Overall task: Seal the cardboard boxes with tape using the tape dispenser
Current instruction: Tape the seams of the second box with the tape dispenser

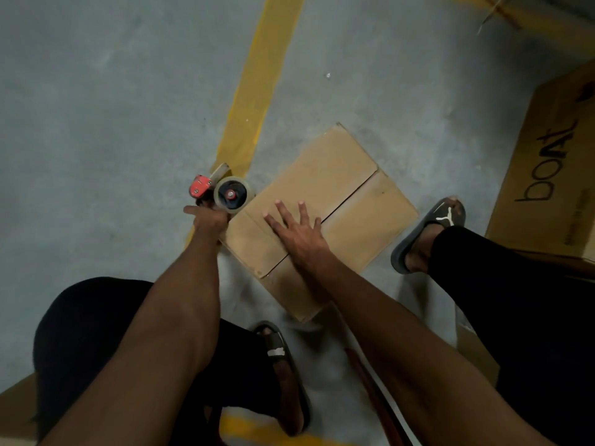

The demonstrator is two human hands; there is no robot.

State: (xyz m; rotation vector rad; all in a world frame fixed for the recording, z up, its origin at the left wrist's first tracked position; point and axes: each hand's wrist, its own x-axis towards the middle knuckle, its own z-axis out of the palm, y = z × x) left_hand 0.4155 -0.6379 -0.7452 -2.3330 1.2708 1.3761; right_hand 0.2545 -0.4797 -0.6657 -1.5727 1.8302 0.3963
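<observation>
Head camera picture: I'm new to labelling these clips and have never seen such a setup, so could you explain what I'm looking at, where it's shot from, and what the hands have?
There is no machine here. A person wears a wide-angle camera on the head, so you look down along both bare forearms to the floor. That is the only view.

On the grey concrete floor, crossed by a yellow painted line, lies a small cardboard box with its top flaps closed. The right hand lies flat on it, fingers spread, pressing the flaps down. The left hand grips a tape dispenser, red with a roll of clear tape, at the box's left edge.

A larger printed carton stands to the right. The person's feet in sandals also show.
</observation>
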